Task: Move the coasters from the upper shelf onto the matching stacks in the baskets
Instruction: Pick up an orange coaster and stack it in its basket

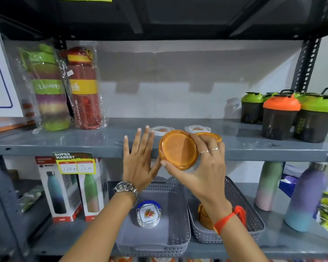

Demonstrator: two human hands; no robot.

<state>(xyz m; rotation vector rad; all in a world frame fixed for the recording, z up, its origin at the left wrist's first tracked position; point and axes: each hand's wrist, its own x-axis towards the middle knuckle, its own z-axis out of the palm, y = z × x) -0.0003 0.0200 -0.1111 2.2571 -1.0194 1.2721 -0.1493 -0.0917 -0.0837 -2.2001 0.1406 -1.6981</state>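
midway: right hand [201, 167] fingers [206, 148] gripping an orange coaster [178, 150]; left hand [138, 159] fingers spread, empty; behind the fingers, three coasters are waiting; below, basket stacks [204, 217] are started.

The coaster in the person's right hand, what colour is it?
Orange, translucent amber-like; the coaster shows best in the head view, held by the right hand.

Upper shelf [254, 148] with wrapped bottles [64, 87] at 9 o'clock, shakers [284, 114] at 3 o'clock, coasters [197, 128] mid-shelf behind a hand-held coaster [178, 149], two baskets side by side below, left basket [174, 241] holding one stack [148, 216], right basket [254, 218] another [204, 217]
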